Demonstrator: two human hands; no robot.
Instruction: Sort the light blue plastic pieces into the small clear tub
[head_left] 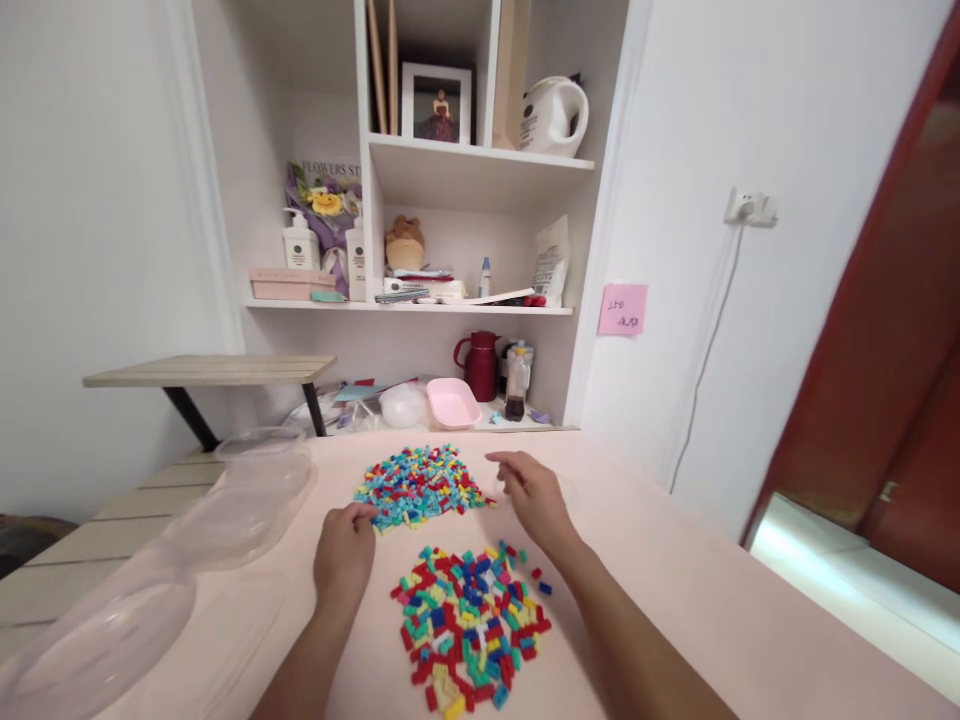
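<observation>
Two heaps of small toy building bricks lie on a pale pink tabletop [675, 610]. The far heap [424, 485] is mostly light blue, red and yellow small pieces; the near heap [472, 625] has larger red, green, yellow, blue and white bricks. At the far heap's left edge is my left hand [345, 555], its fingers curled together; whatever they may hold is hidden. My right hand [532, 500] hovers at that heap's right side, index finger stretched out, with no brick visible in it. A few loose bricks [545, 588] lie right of the near heap.
Clear plastic containers [232, 520] and lids line the table's left side. Behind it, a pink tray [454, 403], a red jug [481, 366] and a bottle [517, 385] stand below white shelves [465, 165]. A small wooden shelf [214, 370] juts out at left.
</observation>
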